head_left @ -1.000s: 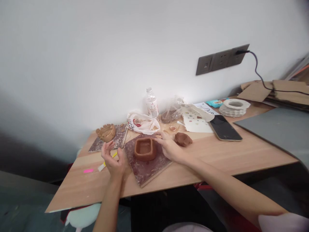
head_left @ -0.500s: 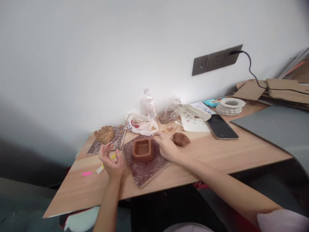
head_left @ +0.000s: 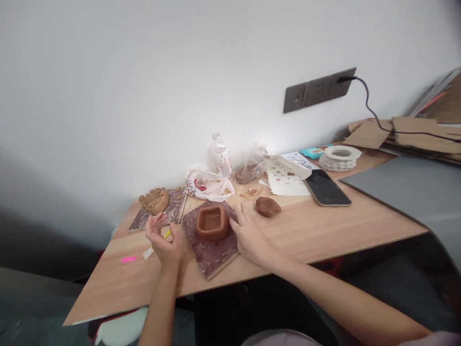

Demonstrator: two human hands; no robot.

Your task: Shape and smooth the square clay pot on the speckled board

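A square brown clay pot [head_left: 212,232] with thick walls and a hollow middle sits on a dark speckled board [head_left: 207,261]. To its left my left hand [head_left: 163,240] is raised with the fingers curled apart and nothing in them. A yellow and white tool [head_left: 148,252] lies partly hidden behind that hand. On the pot's right, my right hand [head_left: 252,240] rests over the board's right edge, fingers stretched out. Whether its thumb touches the pot I cannot tell. A lump of brown clay [head_left: 268,207] lies just beyond the right hand.
A scalloped clay bowl [head_left: 154,202] stands on another board at the back left. Along the wall are a plastic bag [head_left: 209,186], a bottle [head_left: 221,156] and bagged clay [head_left: 248,170]. A phone [head_left: 328,188], paper sheet [head_left: 288,180] and white ring-shaped pot [head_left: 339,159] are at right.
My right hand has drawn back toward me and lower along the board's right side, its fingers now straighter. My left hand has hardly moved. The view has shifted slightly.
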